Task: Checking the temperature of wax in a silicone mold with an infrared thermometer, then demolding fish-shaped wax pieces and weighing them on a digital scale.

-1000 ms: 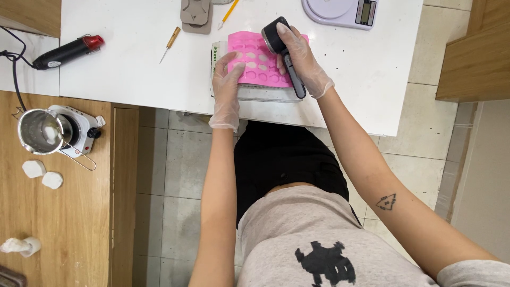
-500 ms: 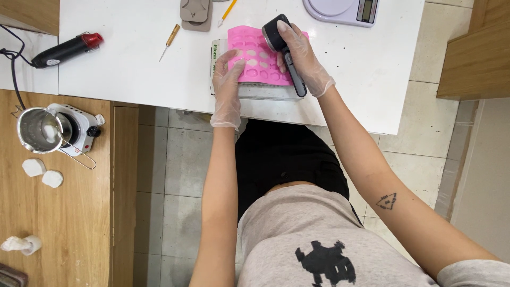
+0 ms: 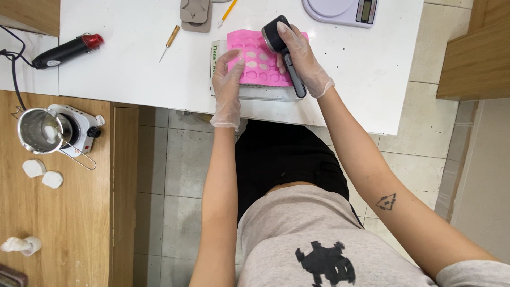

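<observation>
At a white table (image 3: 133,69), a person in clear gloves is working over a pink silicone mould (image 3: 257,64) that is lying on a pale flat box (image 3: 260,93) near the table's front edge. Their left hand (image 3: 228,85) is pressing down on the mould's left side, fingers spread flat and holding nothing. Their right hand (image 3: 300,61) is wrapped tightly around the handle of a black handheld tool (image 3: 281,45), whose rounded head is sitting over the mould's upper right corner. Behind the mould, a grey digital scale (image 3: 342,9), a yellow pencil (image 3: 227,11) and a tan moulded piece (image 3: 195,13) are lying. Farther left, a small wooden-handled awl (image 3: 169,41) and a black heat gun (image 3: 66,50) with a red tip are resting. On the wooden counter (image 3: 53,223) alongside, a metal pot (image 3: 38,130) is sitting on a small white hot plate (image 3: 79,133), with two white wax lumps (image 3: 42,174) nearby.
</observation>
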